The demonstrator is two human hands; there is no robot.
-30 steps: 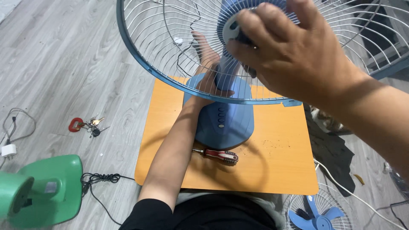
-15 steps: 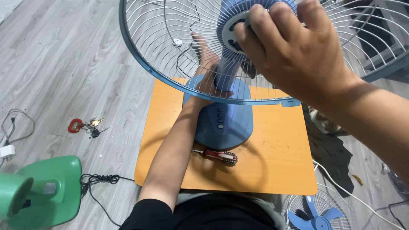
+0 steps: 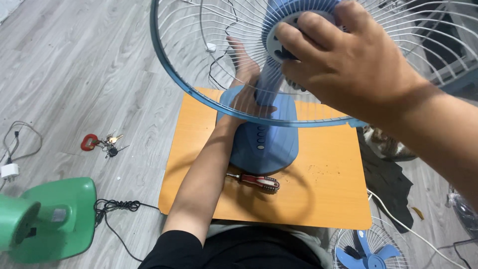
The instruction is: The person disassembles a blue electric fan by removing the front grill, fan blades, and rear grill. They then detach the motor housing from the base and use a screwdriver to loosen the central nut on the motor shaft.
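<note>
Head view: right hand (image 3: 348, 69) grips the motor housing (image 3: 291, 22) behind the wire guard (image 3: 199, 94); left hand (image 3: 249, 97) clasps the fan neck (image 3: 269, 82) above the base (image 3: 264, 144).

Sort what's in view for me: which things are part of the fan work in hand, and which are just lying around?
In hand:
left hand gripping the blue fan's neck
right hand on the motor housing
wire guard
fan base
orange board
screwdriver

Lying about:
green fan base
keys
black cord
white charger
small blue fan

Home floor repair spot: grey plank floor (image 3: 74, 65), 3 dismantled fans (image 3: 264, 139)
</note>
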